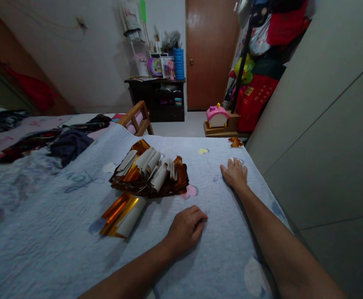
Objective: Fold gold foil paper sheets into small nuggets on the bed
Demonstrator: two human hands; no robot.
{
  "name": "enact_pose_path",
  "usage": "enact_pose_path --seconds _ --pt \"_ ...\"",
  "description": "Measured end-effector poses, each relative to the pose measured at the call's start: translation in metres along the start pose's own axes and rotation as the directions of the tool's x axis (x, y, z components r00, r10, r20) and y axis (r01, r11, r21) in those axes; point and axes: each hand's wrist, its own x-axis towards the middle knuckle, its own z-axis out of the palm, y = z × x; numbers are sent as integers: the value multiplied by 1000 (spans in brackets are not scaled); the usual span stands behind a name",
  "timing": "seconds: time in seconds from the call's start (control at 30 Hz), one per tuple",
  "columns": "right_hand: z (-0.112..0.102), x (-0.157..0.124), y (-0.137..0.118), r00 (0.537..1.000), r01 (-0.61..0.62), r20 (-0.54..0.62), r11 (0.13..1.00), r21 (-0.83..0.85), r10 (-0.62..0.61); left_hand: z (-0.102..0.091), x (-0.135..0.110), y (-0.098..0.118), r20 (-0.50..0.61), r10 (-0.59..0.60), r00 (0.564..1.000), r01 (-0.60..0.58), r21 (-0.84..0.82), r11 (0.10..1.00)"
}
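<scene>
The pile of foil-faced sheets [148, 172] looks like thin paper, with amber metallic shine on one face and matt, greyish white on the other. The single sheet [123, 216] beside it shows the same two finishes, its gold side very glossy. The small folded pieces [236, 145] are also shiny like foil. The bedcover [75, 211] seems a soft, matt, slightly quilted cloth. The door [211, 54] is of smooth, lightly polished wood.

Dim, cool light, soft shadows, glints on orange foil [120, 209], edges stretched, background slightly blurred
</scene>
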Motion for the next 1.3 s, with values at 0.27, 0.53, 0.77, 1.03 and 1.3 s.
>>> enact_pose_path --seconds 0.27,0.53,0.77,1.03,1.3 --pt "-17 -4 -13 995 91 -58 983 157 -83 4 2 -2 -28 44 999 -43 52 998" --pt "-30 -77 -61 878 395 76 807 440 -472 -27 1 14 179 93 980 -145 304 942" --pt "-21 -123 -72 855 433 55 769 470 -516 -107 -13 28 49 -103 993 51 614 788" --pt "-5 -123 -68 849 511 -107 751 418 -518 -153 -50 7 -312 -401 861 505 615 605" --pt "-5 -122 -67 853 499 -102 744 445 -512 -140 -44 -8 -291 -592 751 650 481 589"
